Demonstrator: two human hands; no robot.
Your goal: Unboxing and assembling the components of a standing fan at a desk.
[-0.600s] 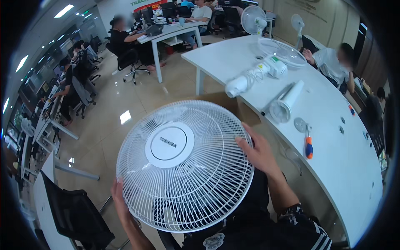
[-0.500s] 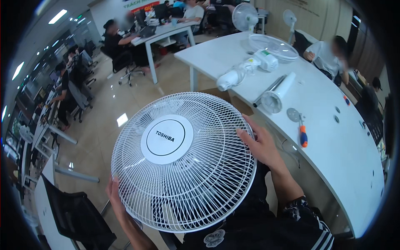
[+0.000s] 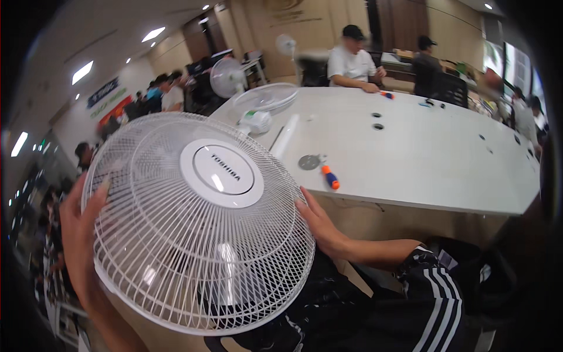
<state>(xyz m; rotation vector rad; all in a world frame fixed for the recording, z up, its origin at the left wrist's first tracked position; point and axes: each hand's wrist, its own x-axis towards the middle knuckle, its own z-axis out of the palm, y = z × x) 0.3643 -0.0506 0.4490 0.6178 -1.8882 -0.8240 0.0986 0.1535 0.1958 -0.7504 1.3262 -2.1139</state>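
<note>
Since the earlier frame the fan grille point(image 3: 199, 223) has swung round and tilted; its hub cap now sits toward the upper middle, and the view has lifted toward the room. Grille held in front of the chest, off the surface point(image 3: 422, 164), face tilted up and to the right. Left hand point(image 3: 82, 234) grips the left rim, fingers curled over the wires. Right hand point(image 3: 319, 223) presses flat on the right rim, fingers spread. Hands sit opposite each other across the disc, neither nearer. Beyond the right hand, on the surface: an orange-handled screwdriver point(image 3: 329, 176) just beside a round grey disc point(image 3: 308, 162), a white tube point(image 3: 285, 136), a second grille point(image 3: 265, 97). Seated people at the far edge.
</note>
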